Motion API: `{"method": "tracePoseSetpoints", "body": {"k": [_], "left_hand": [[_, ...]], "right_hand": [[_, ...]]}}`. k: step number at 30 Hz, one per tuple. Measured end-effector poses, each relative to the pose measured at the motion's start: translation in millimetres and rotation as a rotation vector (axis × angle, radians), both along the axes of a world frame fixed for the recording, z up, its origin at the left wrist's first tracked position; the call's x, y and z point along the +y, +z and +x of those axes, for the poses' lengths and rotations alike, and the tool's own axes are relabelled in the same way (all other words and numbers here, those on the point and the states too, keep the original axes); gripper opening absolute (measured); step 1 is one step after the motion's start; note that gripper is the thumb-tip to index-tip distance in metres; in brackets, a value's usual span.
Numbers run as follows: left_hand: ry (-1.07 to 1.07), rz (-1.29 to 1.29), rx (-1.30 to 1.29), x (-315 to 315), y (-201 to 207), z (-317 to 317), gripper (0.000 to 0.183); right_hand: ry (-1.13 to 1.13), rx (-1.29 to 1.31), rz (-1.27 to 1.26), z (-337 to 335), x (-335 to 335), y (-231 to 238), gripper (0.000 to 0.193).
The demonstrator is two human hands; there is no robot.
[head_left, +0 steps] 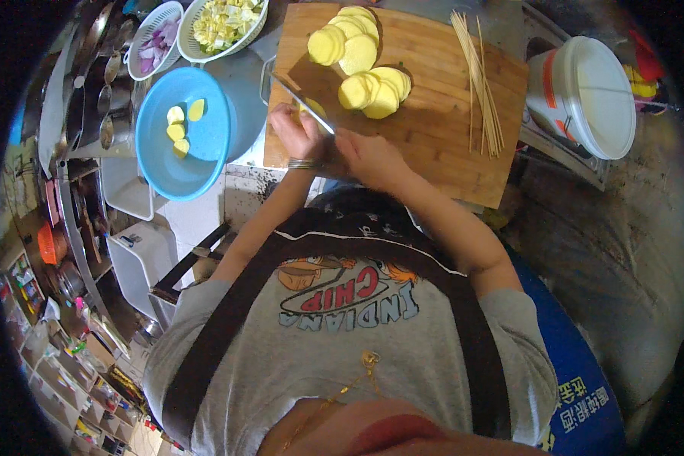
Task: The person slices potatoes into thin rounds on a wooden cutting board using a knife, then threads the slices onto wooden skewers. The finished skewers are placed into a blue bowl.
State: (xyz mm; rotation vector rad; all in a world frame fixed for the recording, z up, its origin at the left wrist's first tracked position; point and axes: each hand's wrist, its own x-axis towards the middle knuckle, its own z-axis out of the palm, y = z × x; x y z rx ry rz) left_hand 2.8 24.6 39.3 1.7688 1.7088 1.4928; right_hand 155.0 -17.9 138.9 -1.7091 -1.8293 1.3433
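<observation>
My right hand [368,156] is wrapped round the handle of a knife [300,99], whose blade points to the far left over the near left part of the wooden cutting board [433,129]. My left hand [298,135], with bangles at the wrist, is curled beside the blade, fingers bent on a peeled yellow potato [313,108]. The blade and the fingers hide most of that potato. Two groups of round potato slices, one farther away [346,38] and one nearer [376,91], lie fanned in overlapping stacks beyond my hands.
Thin wooden skewers [479,91] lie on the board's right side. Left of it stands a blue basin [224,129] holding several yellow potato pieces. Behind are a basket of chopped pale-green vegetable [224,26] and one of purple onion [156,47]. A white bucket [585,99] stands at right.
</observation>
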Motion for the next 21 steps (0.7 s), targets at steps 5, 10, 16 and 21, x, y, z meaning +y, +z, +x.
{"method": "tracePoseSetpoints", "body": {"k": [5,10,16,21], "left_hand": [[-0.020,-0.037,-0.185,3,5,5,0.026],[0.042,0.066,0.079,3,5,3,0.026],[0.015,-0.010,0.096,1,-1,-1,0.020],[0.011,-0.008,0.051,-3,-7,-5,0.018]], "right_hand": [[0.097,-0.120,-0.109,32,-55,45,0.039],[0.082,-0.080,-0.166,35,-58,52,0.039],[0.027,0.012,-0.049,13,-22,28,0.037],[0.068,0.030,0.005,-10,14,-8,0.035]]}}
